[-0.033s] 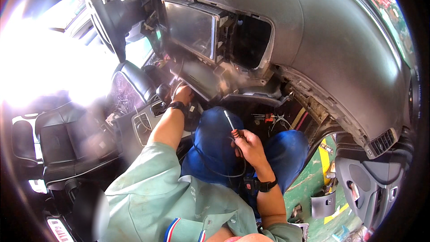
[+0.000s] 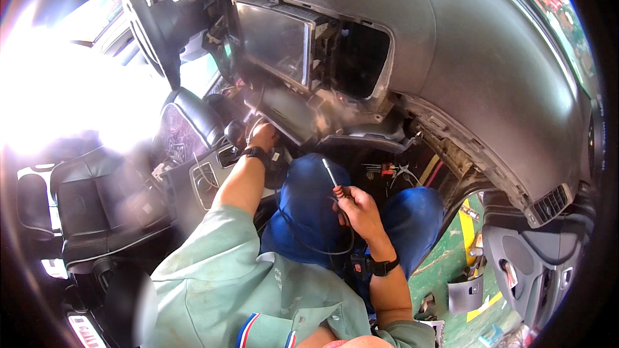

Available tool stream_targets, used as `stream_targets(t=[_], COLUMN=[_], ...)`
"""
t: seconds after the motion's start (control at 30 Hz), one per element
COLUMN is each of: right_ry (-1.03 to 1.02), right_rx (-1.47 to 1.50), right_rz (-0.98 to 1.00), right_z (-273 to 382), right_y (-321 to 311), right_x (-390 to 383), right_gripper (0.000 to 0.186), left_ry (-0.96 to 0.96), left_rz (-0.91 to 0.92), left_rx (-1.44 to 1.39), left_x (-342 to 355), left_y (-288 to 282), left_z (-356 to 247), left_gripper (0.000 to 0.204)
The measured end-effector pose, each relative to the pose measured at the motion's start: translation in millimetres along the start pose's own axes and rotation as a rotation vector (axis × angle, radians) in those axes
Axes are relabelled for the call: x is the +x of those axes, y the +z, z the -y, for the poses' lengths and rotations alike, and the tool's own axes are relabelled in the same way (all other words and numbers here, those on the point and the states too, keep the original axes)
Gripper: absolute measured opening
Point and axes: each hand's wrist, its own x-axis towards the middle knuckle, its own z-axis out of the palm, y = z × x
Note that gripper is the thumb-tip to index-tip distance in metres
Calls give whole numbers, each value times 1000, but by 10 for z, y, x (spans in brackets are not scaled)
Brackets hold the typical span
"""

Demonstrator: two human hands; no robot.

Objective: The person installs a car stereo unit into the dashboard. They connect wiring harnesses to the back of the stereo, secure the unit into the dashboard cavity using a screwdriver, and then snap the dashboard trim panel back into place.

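In my right hand [image 2: 361,212] is a screwdriver [image 2: 330,174] with a red and dark handle, closed in my fingers. Its metal shaft points up and away, above my blue-trousered knee. My left hand [image 2: 263,135] reaches in under the lower edge of the dashboard, beside the gear lever [image 2: 235,131] and below a tilted dark panel [image 2: 284,111]. The fingers of that hand are mostly hidden, so what they touch does not show. Higher up, a screen unit [image 2: 274,42] sits exposed in the dashboard [image 2: 412,19].
Pliers [image 2: 404,174] and red-handled tools [image 2: 387,169] lie in the dark footwell. A steering wheel [image 2: 153,38] stands at the far left. A black seat [image 2: 109,200] is on the left. At the right, the door [image 2: 535,264] hangs open over a green floor [image 2: 445,267].
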Motion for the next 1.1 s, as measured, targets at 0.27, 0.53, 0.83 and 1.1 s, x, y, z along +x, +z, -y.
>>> stream_targets(t=[0.27, 0.53, 0.83, 1.1], right_ry=[9, 4, -6, -11], right_rx=[2, -25, -46, -31], right_rz=[27, 18, -16, -12], right_z=[9, 31, -8, -32], right_y=[41, 29, -2, 2], right_x=[7, -6, 3, 14], right_gripper=[22, 23, 24, 24], left_ry=[-49, -384, -303, -206], left_rz=[49, 24, 134, 49], left_rx=[-86, -765, -556, -124], left_x=[-57, 3, 70, 40], left_y=[28, 117, 81, 81], left_z=[148, 93, 45, -7], left_gripper=[27, 20, 29, 18])
